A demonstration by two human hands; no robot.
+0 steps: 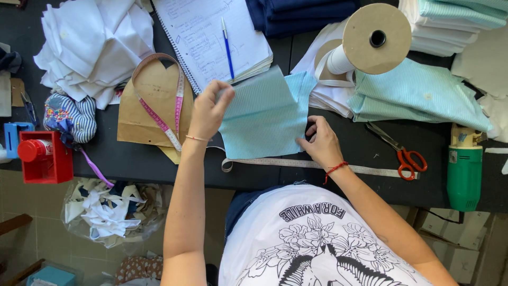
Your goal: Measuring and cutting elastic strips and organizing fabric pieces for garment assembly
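single view, head-worn camera, looking steeply down over the wearer's chest at a dark worktable (132, 159). table fills the upper two thirds of the frame; its near edge runs across about mid-height, floor and the wearer's shirt (317, 243) below. close range, roughly arm's reach. far table edge is cut off at the top, probably beyond frame. no second view to compare.

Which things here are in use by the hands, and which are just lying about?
In use: left hand, right hand, striped cloth, tape measure.

Lying about: scissors, notebook, pen, paper pattern, reel, white scraps, green tool.
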